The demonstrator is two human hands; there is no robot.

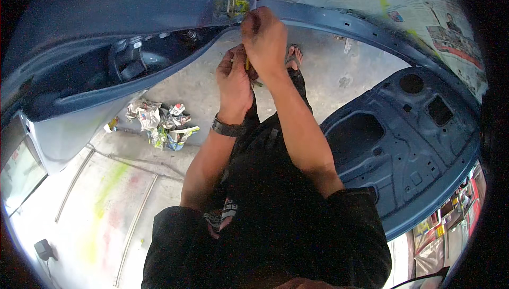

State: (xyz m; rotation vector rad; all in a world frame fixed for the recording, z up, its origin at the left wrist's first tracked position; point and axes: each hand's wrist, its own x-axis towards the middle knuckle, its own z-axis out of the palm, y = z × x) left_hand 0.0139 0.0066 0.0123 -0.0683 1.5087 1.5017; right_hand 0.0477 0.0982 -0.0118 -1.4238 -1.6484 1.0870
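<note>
My left hand (236, 85) is closed, with fingers pinched on a small yellow piece (247, 64) of which only a sliver shows. A dark watch (229, 128) circles that wrist. Just above and to the right, my right hand (268, 45) is curled into a fist close to the edge of a blue car body (132, 5). What the fist grips, if anything, is hidden by its fingers. Beside the fist, a patch of yellow-green and bare marks (233, 7) shows on the blue metal.
Newspaper masking (413, 10) covers the upper right. At the right stands a blue door panel (403, 135) with cut-outs. Crumpled newspaper (161, 122) lies on the concrete floor (344, 71) at left. A blue body recess (143, 63) curves along the upper left. My bare foot (294, 58) shows below.
</note>
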